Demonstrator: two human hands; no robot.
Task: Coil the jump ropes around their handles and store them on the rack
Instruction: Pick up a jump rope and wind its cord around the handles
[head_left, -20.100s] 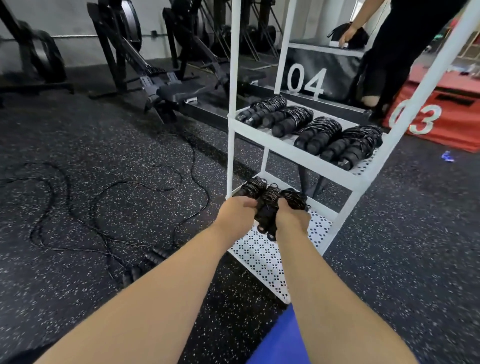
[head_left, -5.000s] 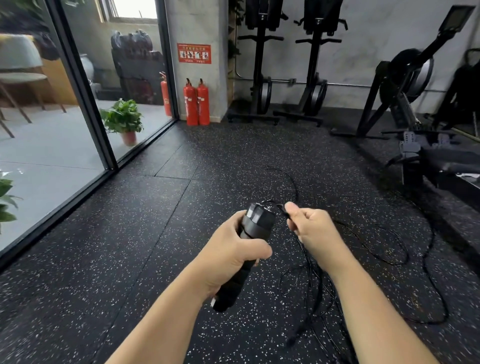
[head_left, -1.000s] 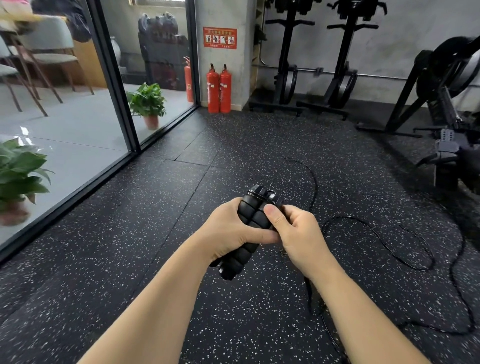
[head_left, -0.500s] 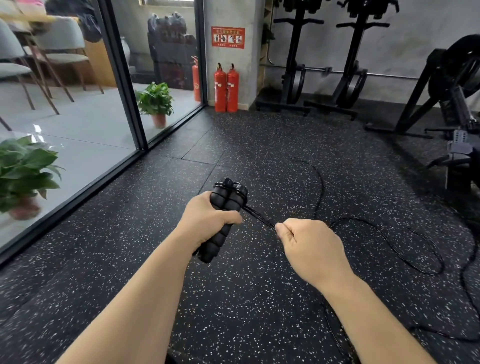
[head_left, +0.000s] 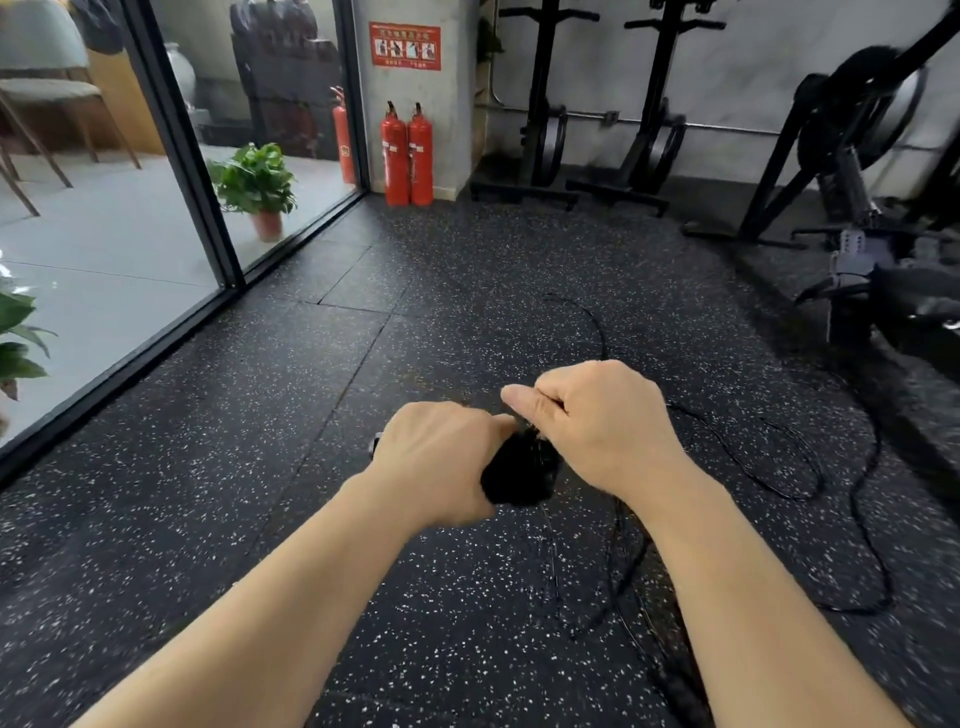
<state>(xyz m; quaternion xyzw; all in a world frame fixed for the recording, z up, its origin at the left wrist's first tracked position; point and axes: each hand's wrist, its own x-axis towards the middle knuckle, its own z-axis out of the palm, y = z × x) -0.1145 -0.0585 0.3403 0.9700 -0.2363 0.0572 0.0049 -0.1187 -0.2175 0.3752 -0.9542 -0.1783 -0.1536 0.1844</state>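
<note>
Left hand (head_left: 441, 457) grips the handles (head_left: 519, 470) steady; right hand (head_left: 597, 421) pinches the rope (head_left: 779, 467) above them to wind it.

The left hand (head_left: 441, 457) grips the black handles (head_left: 519, 470), whose blurred lower end shows between the two hands. The right hand (head_left: 597, 421) is curled just beside them, pinching the rope (head_left: 789, 462), which trails in loops over the speckled floor (head_left: 260, 467). Two red extinguishers (head_left: 408, 156) stand by the far wall, a potted plant (head_left: 257, 182) behind the glass (head_left: 78, 234).
</note>
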